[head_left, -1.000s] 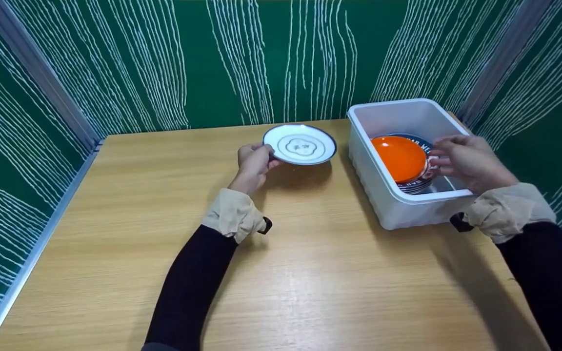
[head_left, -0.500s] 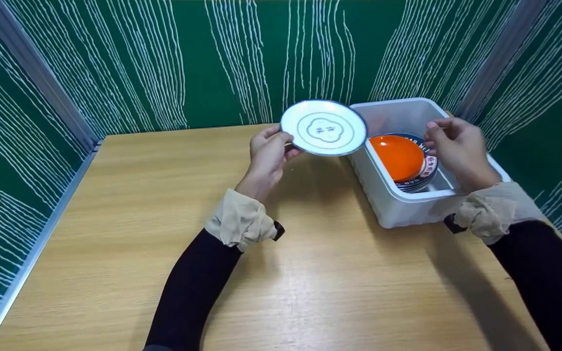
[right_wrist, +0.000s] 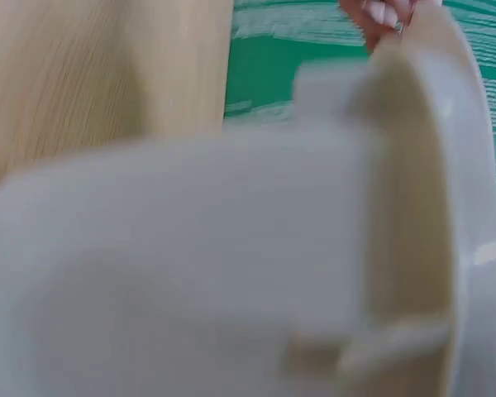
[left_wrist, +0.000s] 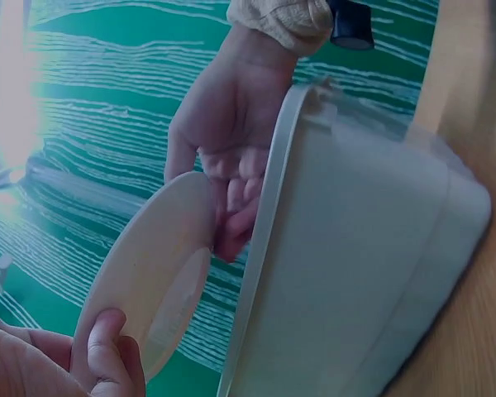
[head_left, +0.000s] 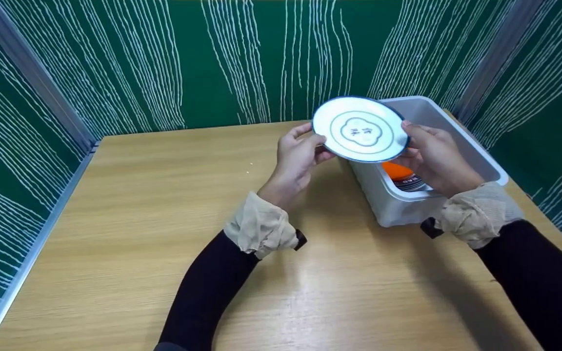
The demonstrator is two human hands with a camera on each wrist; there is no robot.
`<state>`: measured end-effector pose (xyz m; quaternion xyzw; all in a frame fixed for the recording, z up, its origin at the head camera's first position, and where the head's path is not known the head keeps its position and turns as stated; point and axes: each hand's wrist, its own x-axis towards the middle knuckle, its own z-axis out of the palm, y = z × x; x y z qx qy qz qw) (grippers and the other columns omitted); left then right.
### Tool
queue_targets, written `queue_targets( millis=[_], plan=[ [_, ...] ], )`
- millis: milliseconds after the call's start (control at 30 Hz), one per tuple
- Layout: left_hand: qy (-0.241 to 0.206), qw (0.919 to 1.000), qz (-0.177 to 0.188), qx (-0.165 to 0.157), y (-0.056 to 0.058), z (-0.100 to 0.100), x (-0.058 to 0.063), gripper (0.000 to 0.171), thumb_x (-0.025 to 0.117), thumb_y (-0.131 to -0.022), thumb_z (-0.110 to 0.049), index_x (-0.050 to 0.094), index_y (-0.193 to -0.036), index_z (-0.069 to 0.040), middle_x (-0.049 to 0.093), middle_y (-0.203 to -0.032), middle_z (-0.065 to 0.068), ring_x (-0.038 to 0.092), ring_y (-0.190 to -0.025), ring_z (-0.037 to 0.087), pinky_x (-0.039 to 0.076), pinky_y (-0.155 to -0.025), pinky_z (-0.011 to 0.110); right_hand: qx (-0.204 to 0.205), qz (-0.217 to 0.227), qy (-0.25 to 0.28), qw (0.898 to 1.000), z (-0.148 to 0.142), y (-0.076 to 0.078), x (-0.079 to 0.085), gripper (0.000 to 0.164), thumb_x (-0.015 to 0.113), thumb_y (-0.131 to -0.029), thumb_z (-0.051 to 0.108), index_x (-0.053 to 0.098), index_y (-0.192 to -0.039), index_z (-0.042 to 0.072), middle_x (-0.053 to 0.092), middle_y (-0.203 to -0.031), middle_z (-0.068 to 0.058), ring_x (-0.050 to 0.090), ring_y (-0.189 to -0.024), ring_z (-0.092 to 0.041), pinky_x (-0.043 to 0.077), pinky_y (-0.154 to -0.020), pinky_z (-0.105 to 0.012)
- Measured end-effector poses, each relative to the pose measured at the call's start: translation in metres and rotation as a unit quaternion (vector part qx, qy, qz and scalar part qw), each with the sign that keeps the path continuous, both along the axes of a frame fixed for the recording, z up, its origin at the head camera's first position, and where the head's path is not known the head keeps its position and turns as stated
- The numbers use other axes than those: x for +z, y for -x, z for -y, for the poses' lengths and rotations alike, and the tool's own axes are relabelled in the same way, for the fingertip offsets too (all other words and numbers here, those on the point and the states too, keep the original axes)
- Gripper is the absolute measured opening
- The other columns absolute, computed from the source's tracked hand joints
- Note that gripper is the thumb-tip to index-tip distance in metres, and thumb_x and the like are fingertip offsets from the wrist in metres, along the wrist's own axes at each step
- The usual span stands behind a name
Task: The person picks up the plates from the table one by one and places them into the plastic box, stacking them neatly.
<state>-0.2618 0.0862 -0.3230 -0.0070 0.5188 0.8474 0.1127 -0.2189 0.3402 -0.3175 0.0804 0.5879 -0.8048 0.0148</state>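
Note:
A white plate [head_left: 361,129] with a dark blue rim and a flower-shaped outline in its centre is held up, overlapping the bin's near-left corner in the head view. My left hand [head_left: 298,158] pinches its left edge, thumb on top and fingers beneath. At the opposite edge my right hand [head_left: 434,156] grips the plate, its thumb over the rim. The plate's pale underside [left_wrist: 149,265] shows in the left wrist view. Below, inside the white plastic bin [head_left: 410,196], an orange plate [head_left: 397,171] lies on a stack of dark patterned plates [head_left: 410,184], mostly hidden.
The bin stands at the back right of the wooden table [head_left: 164,219]. Green walls [head_left: 222,63] with white streaks enclose the back and both sides. In the blurred right wrist view the bin's wall [right_wrist: 190,223] fills most of the picture.
My left hand has lifted the plate and carried it right, over the bin's edge. My right hand has moved left from above the bin's inside and taken hold of the plate's right rim.

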Motion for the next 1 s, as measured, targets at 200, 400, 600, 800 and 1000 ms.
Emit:
queue_targets(
  millis=[200,400,600,800,1000],
  plan=[
    [-0.006,0.9999,0.001,-0.009,-0.002,-0.011,-0.001,0.038,0.066,-0.097,0.000,0.054,-0.132,-0.009,0.072,-0.104,0.013,0.071,-0.080,0.024,0.062,-0.073,0.028,-0.033,-0.002,0.033,0.999,-0.002,-0.006,0.001,0.034,0.062,-0.102,0.008,0.053,-0.134,0.003,0.071,-0.115,-0.010,0.067,-0.090,-0.020,0.061,-0.077,-0.027],
    [-0.021,0.9991,-0.001,-0.037,0.001,-0.021,-0.005,0.035,0.068,-0.095,0.001,0.057,-0.127,-0.009,0.071,-0.105,0.014,0.072,-0.084,0.026,0.063,-0.077,0.033,-0.055,0.004,0.055,0.997,-0.011,-0.011,0.002,0.032,0.061,-0.102,0.008,0.058,-0.133,0.005,0.071,-0.118,-0.009,0.067,-0.092,-0.021,0.060,-0.076,-0.027],
    [-0.030,0.9971,-0.020,-0.067,0.009,-0.025,-0.014,0.019,0.067,-0.099,-0.010,0.065,-0.116,-0.003,0.069,-0.107,0.016,0.070,-0.087,0.023,0.062,-0.081,0.032,-0.078,-0.019,0.082,0.993,-0.017,-0.008,0.001,0.032,0.058,-0.102,0.003,0.051,-0.133,0.005,0.068,-0.121,-0.010,0.068,-0.093,-0.021,0.061,-0.075,-0.030],
    [0.010,0.9978,-0.002,-0.066,0.016,-0.028,-0.023,0.013,0.069,-0.097,-0.004,0.069,-0.109,-0.001,0.067,-0.094,0.012,0.066,-0.079,0.020,0.061,-0.077,0.028,-0.113,-0.006,0.121,0.986,-0.028,-0.006,-0.003,0.051,0.061,-0.100,0.000,0.043,-0.147,0.011,0.068,-0.124,-0.008,0.071,-0.098,-0.022,0.062,-0.078,-0.032],
    [0.067,0.9944,0.033,-0.075,0.019,-0.040,-0.037,0.017,0.072,-0.092,0.003,0.069,-0.107,-0.004,0.067,-0.095,0.011,0.065,-0.079,0.020,0.062,-0.084,0.034,-0.146,0.001,0.134,0.980,-0.038,-0.003,-0.009,0.067,0.060,-0.100,-0.002,0.036,-0.160,0.016,0.062,-0.135,-0.008,0.071,-0.099,-0.023,0.063,-0.077,-0.032]
  ],
)
